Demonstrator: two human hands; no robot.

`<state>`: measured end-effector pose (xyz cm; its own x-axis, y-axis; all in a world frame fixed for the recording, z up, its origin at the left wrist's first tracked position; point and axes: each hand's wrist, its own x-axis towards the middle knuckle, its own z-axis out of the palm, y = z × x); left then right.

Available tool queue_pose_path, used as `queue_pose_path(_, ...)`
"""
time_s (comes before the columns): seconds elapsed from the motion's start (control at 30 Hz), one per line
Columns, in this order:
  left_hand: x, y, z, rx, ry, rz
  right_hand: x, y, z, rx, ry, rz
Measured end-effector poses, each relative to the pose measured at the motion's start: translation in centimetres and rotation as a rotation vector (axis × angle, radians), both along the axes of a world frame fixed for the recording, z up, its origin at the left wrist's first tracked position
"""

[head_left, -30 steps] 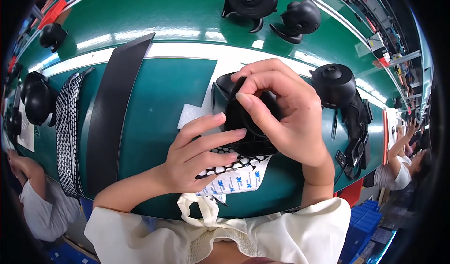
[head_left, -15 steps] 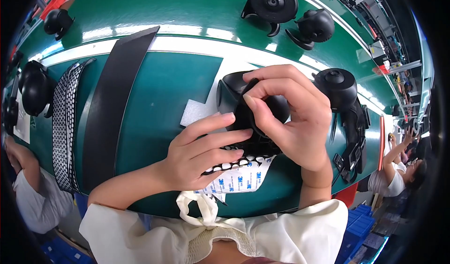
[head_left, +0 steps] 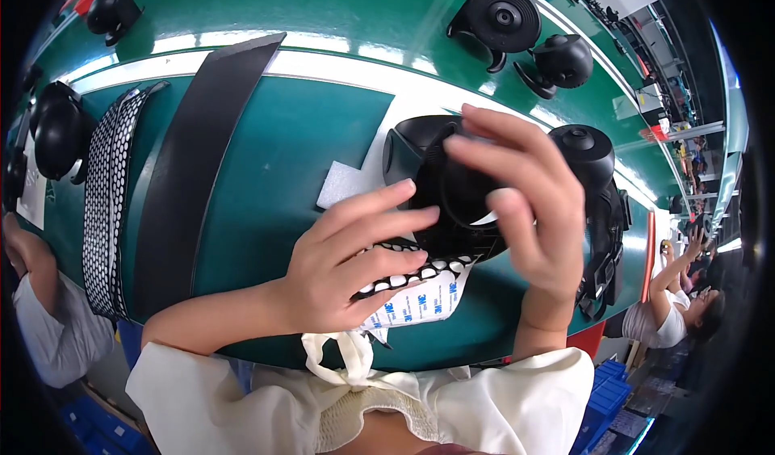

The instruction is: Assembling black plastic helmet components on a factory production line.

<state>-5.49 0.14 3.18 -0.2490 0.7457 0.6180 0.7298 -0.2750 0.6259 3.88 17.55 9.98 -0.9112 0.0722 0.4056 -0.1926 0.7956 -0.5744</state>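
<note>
Both hands work on a black plastic housing (head_left: 428,180) held over the green table (head_left: 291,156). My right hand (head_left: 525,205) wraps over its round end from the right, fingers curled on it. My left hand (head_left: 347,261) presses its fingertips on the housing's near side and lies over a white sheet of black adhesive dots (head_left: 412,285) beneath it. The housing's lower part is hidden by my fingers.
A long black strip (head_left: 194,164) and a perforated black-and-white strip (head_left: 105,205) lie at the left. Several black round parts stand around: at the far edge (head_left: 504,19), (head_left: 561,59), at the right (head_left: 585,152) and at the left (head_left: 56,132). A white foam square (head_left: 343,184). Other people sit at the right (head_left: 678,310) and the left (head_left: 40,293).
Both hands stay on the black housing; my right-hand fingers have shifted and spread over its round end. The view has tilted slightly, so the table's contents sit lower in the picture.
</note>
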Motion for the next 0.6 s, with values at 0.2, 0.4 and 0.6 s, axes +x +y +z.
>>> queue_pose_path(0.2,1.4,-0.8,1.1,0.016,-0.772,-0.106,2.3,-0.9,0.6,-0.148,-0.028,0.139)
queue_pose_path(0.4,1.3,-0.6,1.7,0.041,-0.602,-0.183,2.0,-2.1,-0.7,-0.168,-0.064,0.077)
queue_pose_path(0.6,1.0,-1.0,2.0,-0.025,-0.374,-0.030,3.0,-2.9,-0.9,0.096,0.041,0.076)
